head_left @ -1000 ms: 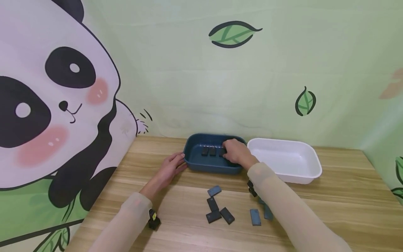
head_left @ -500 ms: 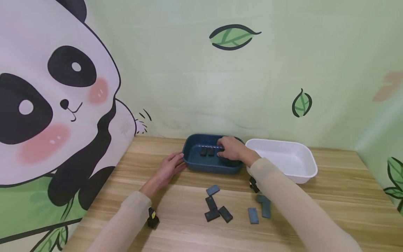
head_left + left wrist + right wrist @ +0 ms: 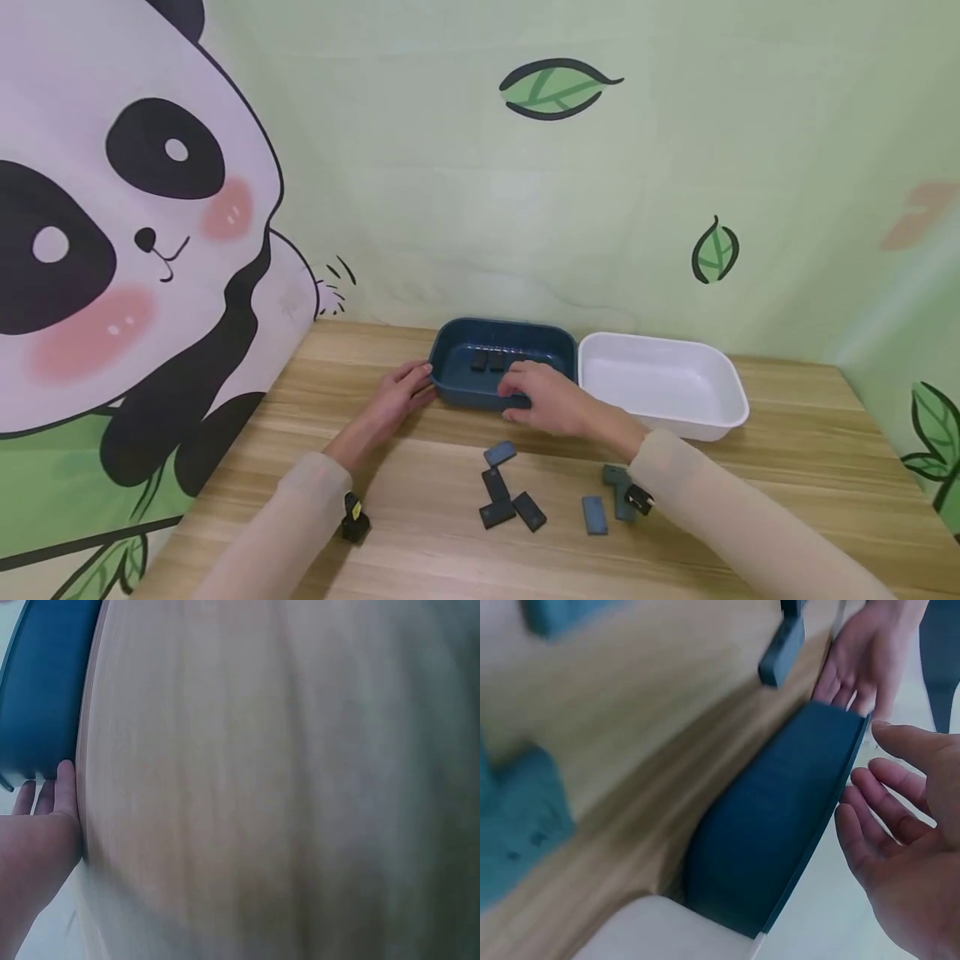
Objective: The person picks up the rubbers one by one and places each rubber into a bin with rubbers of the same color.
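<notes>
At blue tray [image 3: 463, 397]: left hand [image 3: 400, 393] touching, right hand [image 3: 553, 402] near rim, each grip loose; green tile [image 3: 526, 806] marks blurred.

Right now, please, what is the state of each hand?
Left hand: open, fingers touching the blue tray.
Right hand: open, holding nothing, over the blue tray's near rim.

Between the blue tray [image 3: 468, 399] and 4 scattered tiles [image 3: 497, 513], the table [image 3: 456, 428] gives a narrow passage. The right hand [image 3: 550, 399] obstructs the tray's front rim, the left hand [image 3: 399, 395] its left end, the white tray [image 3: 660, 380] its right.
</notes>
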`<state>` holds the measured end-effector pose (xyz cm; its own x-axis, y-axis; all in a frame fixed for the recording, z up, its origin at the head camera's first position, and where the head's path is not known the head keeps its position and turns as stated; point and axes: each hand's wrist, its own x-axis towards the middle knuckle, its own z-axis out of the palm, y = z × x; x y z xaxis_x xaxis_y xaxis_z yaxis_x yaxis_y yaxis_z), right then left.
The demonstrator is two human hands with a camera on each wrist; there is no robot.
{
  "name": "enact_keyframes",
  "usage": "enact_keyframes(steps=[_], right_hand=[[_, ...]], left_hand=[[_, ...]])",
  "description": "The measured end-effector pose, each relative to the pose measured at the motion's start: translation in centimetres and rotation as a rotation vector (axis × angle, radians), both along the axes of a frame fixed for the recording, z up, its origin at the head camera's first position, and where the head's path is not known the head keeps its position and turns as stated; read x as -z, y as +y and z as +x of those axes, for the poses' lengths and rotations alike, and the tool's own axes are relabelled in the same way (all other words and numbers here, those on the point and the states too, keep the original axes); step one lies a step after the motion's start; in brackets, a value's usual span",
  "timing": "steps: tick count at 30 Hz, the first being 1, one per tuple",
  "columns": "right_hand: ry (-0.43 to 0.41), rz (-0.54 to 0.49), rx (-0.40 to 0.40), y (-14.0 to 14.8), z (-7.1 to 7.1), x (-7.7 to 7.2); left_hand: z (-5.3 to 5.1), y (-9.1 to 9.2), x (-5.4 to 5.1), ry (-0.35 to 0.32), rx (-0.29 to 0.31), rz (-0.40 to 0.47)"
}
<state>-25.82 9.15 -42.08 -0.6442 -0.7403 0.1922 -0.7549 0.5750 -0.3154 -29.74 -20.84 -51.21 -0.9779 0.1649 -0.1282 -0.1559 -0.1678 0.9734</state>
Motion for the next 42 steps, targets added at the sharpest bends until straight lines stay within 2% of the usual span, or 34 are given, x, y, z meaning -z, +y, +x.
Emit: enact_keyframes(steps=[4, 7, 15, 20, 28, 35, 42], right_hand=[[0.029, -0.026, -0.03, 0.2, 2.3, 0.0], [0.03, -0.045, -0.069, 0.2, 3.5, 0.3], [-0.084, 0.029, -0.156, -0.4, 5.7, 2.1], [-0.103, 0.052, -0.171, -0.7, 6.0, 3.4], [-0.132, 0.071, -0.146, -0.6, 6.2, 4.8], [-0.142, 0.1, -0.136, -0.6, 5.7, 4.7], [-0.138, 0.12, -0.161, -0.8, 5.4, 4.4]], left_hand=[[0.1, 0.0, 0.0, 0.003, 0.004, 0.004], [0.2, 0.1, -0.2, 0.002, 0.002, 0.007], [0.3, 0.0, -0.2, -0.011, -0.001, 0.004], [0.2, -0.1, -0.1, -0.008, 0.005, -0.005], [0.0, 0.0, 0.0, -0.015, 0.006, -0.008], [0.2, 0.0, -0.5, -0.018, 0.005, -0.025], [0.2, 0.1, -0.6, -0.014, 0.009, -0.034]])
